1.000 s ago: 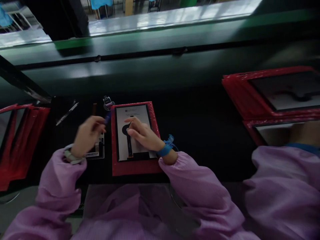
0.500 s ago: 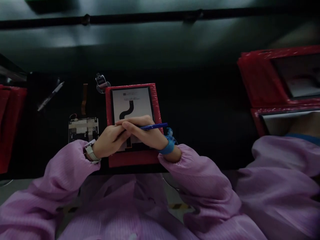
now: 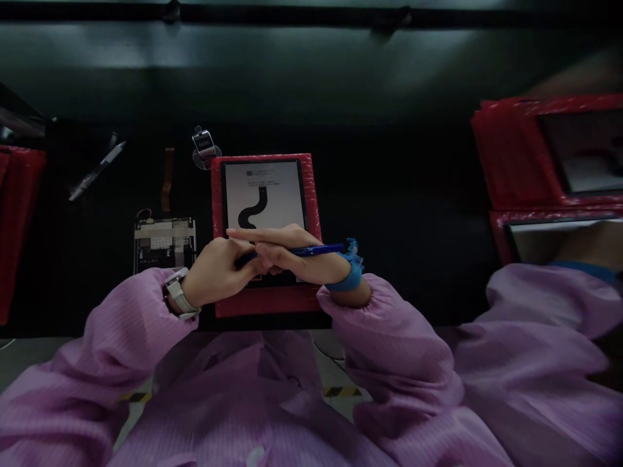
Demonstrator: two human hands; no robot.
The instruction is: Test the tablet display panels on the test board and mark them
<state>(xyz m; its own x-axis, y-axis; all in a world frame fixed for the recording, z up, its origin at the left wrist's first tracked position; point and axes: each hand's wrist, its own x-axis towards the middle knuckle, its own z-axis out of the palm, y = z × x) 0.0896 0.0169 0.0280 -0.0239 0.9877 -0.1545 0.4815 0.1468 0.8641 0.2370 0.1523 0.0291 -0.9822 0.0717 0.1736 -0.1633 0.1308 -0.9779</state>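
A display panel (image 3: 285, 188), pale with a black curved flex cable (image 3: 256, 206), lies on a red wrapped pad (image 3: 314, 214) in front of me. Over its lower half my right hand (image 3: 306, 254) holds a blue pen (image 3: 324, 249) lengthwise between thumb and palm, its index finger stretched out to the left. My left hand (image 3: 219, 267) meets the right fingers, closed with its fingertips pressed together by the pen's dark left end. What those fingertips grip is hidden. Both hands cover the panel's lower part.
An opened device (image 3: 165, 237) with tape strips lies left, an orange flex strip (image 3: 167, 180) above it. A metal tally counter (image 3: 204, 146) and a white pen (image 3: 97, 170) sit behind. Red pads stand left (image 3: 22, 220) and right (image 3: 509, 155); a co-worker's sleeve (image 3: 540, 318) is at right.
My right hand has shifted slightly right with the blue pen, and its index finger is straighter. My left fingers have curled in more. The whole view has tilted a little.
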